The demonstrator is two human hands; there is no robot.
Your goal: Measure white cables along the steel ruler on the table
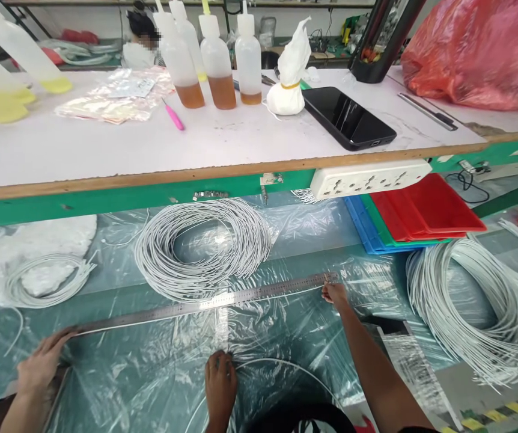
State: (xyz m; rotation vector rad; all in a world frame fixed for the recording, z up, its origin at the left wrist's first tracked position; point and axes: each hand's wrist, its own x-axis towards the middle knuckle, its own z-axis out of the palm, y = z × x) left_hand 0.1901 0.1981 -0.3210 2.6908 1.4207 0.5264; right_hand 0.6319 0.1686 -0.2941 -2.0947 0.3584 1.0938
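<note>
At the right end of the steel ruler (205, 304), pinching the white wire (268, 359) with the right hand (335, 294). Near centre, left hand (220, 385) curled over its loop, grip unclear. Possibly a false measure through sliding on the slick plastic sheet (151, 373), or through another person's hand (42, 361) shifting the left end.

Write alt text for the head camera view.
The right hand touches one end of a steel ruler lying on a plastic sheet. The left hand rests on the sheet by a white wire, and another person's hand is at the ruler's other end. White wire coils lie beyond.
</note>
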